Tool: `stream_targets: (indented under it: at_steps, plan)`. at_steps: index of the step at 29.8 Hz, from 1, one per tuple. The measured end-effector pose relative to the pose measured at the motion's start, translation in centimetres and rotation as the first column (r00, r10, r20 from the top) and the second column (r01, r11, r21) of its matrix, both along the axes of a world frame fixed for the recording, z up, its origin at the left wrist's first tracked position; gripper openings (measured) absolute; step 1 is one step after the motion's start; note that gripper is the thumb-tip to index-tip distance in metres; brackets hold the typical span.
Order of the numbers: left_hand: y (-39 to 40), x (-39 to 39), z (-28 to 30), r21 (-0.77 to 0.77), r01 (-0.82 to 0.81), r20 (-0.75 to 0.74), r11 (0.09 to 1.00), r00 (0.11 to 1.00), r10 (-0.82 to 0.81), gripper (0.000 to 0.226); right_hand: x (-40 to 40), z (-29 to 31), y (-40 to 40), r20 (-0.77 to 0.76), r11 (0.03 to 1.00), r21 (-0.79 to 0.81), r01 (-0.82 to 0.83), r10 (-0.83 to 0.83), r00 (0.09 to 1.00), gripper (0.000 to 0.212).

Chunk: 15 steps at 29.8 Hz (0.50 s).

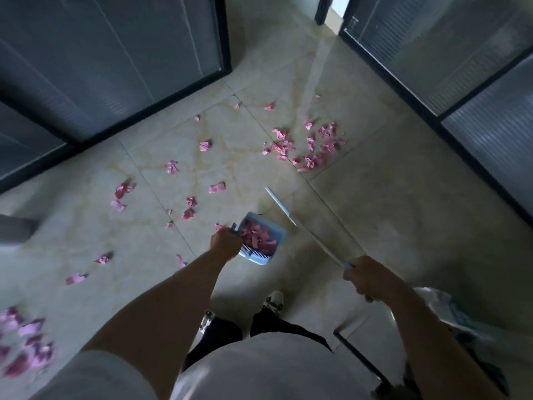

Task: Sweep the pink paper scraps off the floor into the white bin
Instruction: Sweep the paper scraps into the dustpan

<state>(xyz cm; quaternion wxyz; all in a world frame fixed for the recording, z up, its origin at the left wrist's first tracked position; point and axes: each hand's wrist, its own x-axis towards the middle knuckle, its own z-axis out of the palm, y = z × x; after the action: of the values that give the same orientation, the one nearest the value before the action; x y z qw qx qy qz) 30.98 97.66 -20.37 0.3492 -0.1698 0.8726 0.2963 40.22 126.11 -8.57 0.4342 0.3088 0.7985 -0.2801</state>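
Left hand (225, 241) fingers curl round the handle of the dustpan (261, 241), loaded with pink scraps (311, 145); right hand (366, 277) grips the broom handle (302, 230). Tilting the dustpan risks spilling. Many scraps lie beyond it.

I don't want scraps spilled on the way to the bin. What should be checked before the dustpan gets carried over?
1. Left hand grips the dustpan handle: ok.
2. Right hand holds the broom handle: ok.
3. Pink scraps sit inside the pan, none hanging over its rim: ok.
4. Pan held level: cannot tell, the picture is blurred.
5. Floor swept: not ok, a scrap pile and scattered scraps remain.
6. Bin location known: cannot tell; only a plastic-lined edge shows at right.
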Motion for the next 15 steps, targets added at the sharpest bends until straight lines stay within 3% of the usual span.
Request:
stream_targets:
  at_steps: [3, 6, 15]
  plan:
    - [-3.8, 0.1, 1.4, 0.118, -0.222, 0.061, 0.968, 0.975, 0.216, 0.020, -1.5, -0.4, -2.8, -0.078, 1.000, 0.020, -0.009, 0.010, 0.997, 0.028]
    - [-8.1, 0.7, 2.9, 0.222, -0.417, 0.113, 0.881, 0.909, 0.402, 0.012, -2.7, -0.7, -6.5, -0.148, 0.999, 0.034, 0.022, -0.016, 0.989, 0.020]
    - [-20.6, 3.2, 6.9, 0.304, -0.611, 0.101, 0.731, 0.783, 0.613, 0.006, -4.1, -2.3, -18.6, -0.228, 0.997, 0.064, -0.032, 0.046, 0.973, 0.026]
